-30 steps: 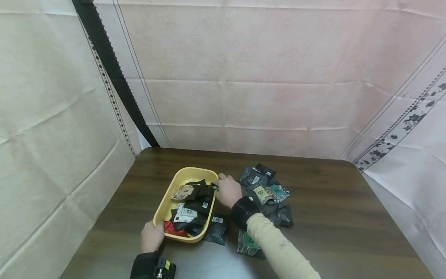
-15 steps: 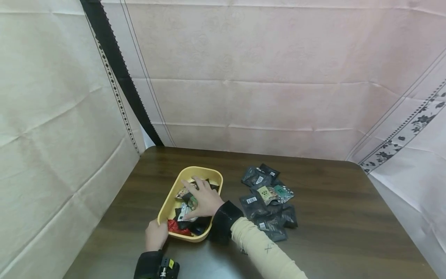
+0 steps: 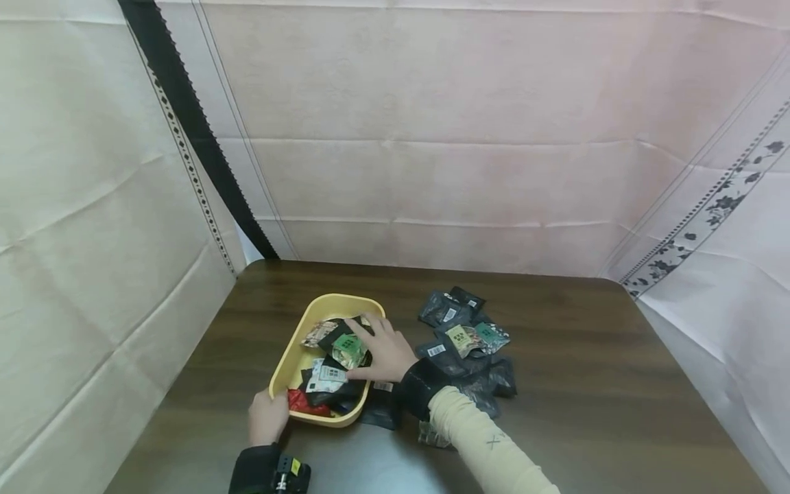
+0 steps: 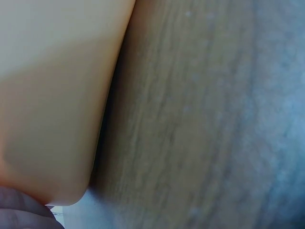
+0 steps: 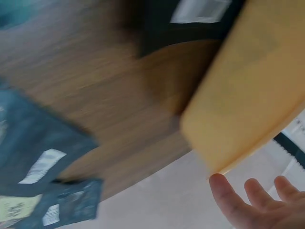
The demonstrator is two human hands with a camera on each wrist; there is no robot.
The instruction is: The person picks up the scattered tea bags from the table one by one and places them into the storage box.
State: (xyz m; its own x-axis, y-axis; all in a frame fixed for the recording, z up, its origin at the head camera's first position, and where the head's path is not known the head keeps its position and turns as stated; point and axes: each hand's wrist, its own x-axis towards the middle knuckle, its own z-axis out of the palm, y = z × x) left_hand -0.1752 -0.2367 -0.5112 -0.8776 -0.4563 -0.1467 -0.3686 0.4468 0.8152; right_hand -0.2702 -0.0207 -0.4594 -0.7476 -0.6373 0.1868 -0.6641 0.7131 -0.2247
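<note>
A yellow plastic basket (image 3: pixel 290 360) holds several dark packets, a red packet (image 3: pixel 308 403), one with a white label (image 3: pixel 328 377) and a green-labelled packet (image 3: pixel 349 348). My left hand (image 3: pixel 268 418) grips its near left corner; some of its fingers show at the wall's lower corner in the left wrist view. Over the basket's right side is my right hand (image 3: pixel 387 353), fingers spread beside the green-labelled packet; whether they touch it I cannot tell. The right wrist view shows the fingertips (image 5: pixel 221 183) near the basket's rim, with nothing held.
To the right lies a loose pile of dark packets (image 3: pixel 446 309), some with green labels (image 3: pixel 490 334). One black packet (image 3: pixel 379 410) lies against the basket's right side. Another packet (image 3: pixel 432 433) is partly hidden by my right forearm. Fabric walls surround the brown table (image 3: pixel 586 384).
My right hand went from the basket's right rim to over its middle, then drew back slightly right. A green-labelled packet now shows in the basket. The left hand keeps its grip.
</note>
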